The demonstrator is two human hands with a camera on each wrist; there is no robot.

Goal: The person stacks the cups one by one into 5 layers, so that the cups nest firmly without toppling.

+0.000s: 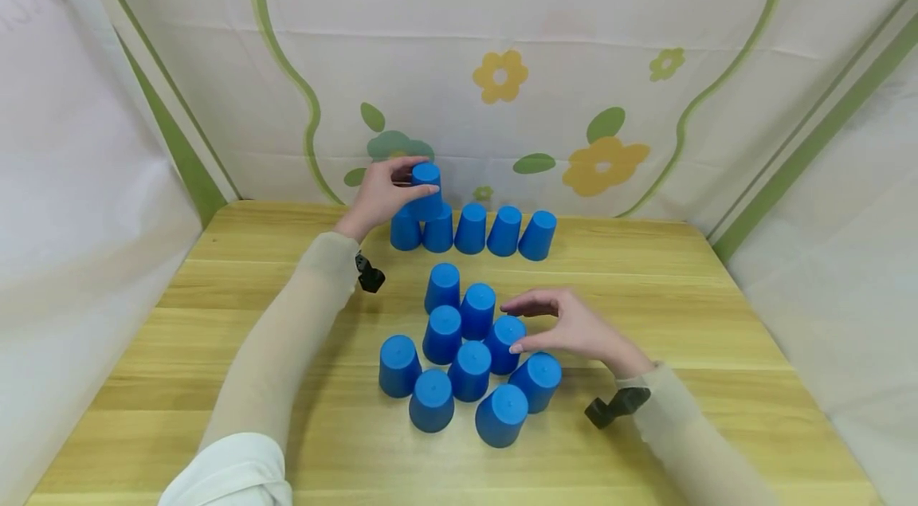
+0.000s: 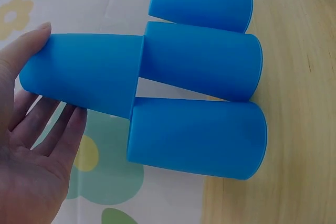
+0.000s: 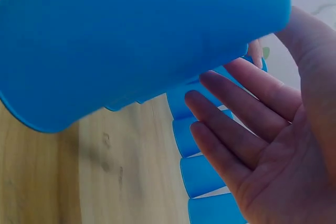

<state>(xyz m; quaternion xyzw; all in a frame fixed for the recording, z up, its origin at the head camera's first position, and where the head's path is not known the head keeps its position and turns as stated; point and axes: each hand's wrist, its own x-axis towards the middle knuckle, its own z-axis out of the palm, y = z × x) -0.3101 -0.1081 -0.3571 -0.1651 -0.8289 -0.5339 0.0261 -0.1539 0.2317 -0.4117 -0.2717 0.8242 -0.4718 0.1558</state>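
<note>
My left hand (image 1: 382,194) holds an upside-down blue cup (image 1: 426,199) between thumb and fingers at the left end of the back row. Its rim meets the bases of two upside-down cups below, the end cup (image 2: 197,137) and its neighbour (image 2: 202,59) in the left wrist view. My right hand (image 1: 574,328) is at the right side of the front group, around a blue cup (image 1: 506,343). The thumb is right at that cup's base, while the other fingers (image 3: 231,135) reach out fairly straight beside it.
More upside-down blue cups (image 1: 504,231) continue the back row to the right. Several others (image 1: 433,402) stand close together at the front on the wooden table (image 1: 237,315). A printed white curtain (image 1: 445,4) hangs directly behind the table, with white fabric (image 1: 79,195) on both sides.
</note>
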